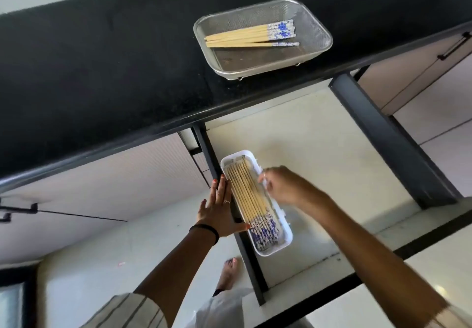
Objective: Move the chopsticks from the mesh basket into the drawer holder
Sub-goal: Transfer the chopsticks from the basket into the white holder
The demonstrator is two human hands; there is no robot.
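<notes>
A left hand [220,208] lay flat, fingers straight, against the white holder [288,235] in the open drawer [319,148]. The right hand [279,187] hovered over it, grip unclear. More chopsticks [251,36] remained in the far mesh basket [316,31].

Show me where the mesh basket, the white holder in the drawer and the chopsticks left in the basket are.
mesh basket [316,24]: head view, on its right mesh wall.
white holder [288,235]: head view, on its near right rim.
chopsticks [245,36]: head view, on the wooden shafts of the bundle lying in the basket.
</notes>
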